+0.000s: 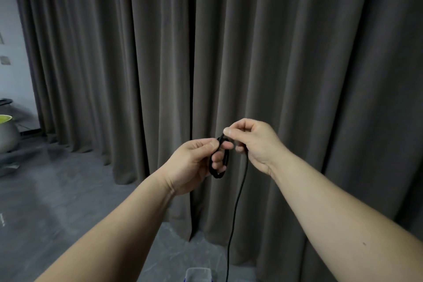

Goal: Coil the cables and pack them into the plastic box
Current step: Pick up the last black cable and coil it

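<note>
While the left hand grips a small coil of black cable held up before the curtain, the right hand pinches its top; the loose end hangs beside the plastic box

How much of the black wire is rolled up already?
Done: a few small loops of the thin black cable sit in the left hand. In hand: the right hand pinches it for another loop. Left: a long tail hangs down, and the clear plastic box waits below.
</note>
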Demonstrator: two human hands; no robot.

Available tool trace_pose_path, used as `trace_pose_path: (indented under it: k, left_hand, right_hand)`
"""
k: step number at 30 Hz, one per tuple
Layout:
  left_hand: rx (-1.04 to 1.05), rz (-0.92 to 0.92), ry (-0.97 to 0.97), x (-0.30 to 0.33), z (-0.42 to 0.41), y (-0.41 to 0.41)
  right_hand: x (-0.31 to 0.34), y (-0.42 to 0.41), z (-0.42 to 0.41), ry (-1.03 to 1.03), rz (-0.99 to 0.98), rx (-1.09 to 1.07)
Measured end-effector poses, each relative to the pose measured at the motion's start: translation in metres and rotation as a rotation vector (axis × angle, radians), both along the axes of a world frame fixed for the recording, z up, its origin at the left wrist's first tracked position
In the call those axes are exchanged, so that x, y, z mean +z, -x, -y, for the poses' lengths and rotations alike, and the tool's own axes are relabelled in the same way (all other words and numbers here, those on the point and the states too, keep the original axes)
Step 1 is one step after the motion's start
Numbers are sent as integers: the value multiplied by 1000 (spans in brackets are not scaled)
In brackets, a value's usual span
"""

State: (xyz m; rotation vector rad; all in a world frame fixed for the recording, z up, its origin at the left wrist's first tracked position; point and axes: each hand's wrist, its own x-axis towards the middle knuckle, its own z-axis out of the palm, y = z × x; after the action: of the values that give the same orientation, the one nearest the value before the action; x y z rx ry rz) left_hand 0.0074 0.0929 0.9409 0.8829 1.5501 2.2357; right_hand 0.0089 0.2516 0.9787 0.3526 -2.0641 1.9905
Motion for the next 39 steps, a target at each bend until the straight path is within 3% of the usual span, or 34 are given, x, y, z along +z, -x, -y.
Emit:
trace_pose_path:
  k: [6,11,16,20,31,39]
  left_hand:
    - [-68,41,-77,4,-1,21]
    - [-42,64,-135,11,20,44]
    - [-108,133,-176,4,38,64]
    - [-185,171,-190,0,47,72]
    - [-222,74,-74,9,40,77]
    - [-150,20,-57,13,20,67]
  right_hand:
    - [-19,16,19,59,-123,-195]
    - [-22,26,41,118,-108,-49]
    - [-25,32,52,-220,-58,12]
    - [-31,33,60,-367,-24,7]
    - [-24,33,46,-436,-85,-19]
    - [-26,38,27,-274,-110,89]
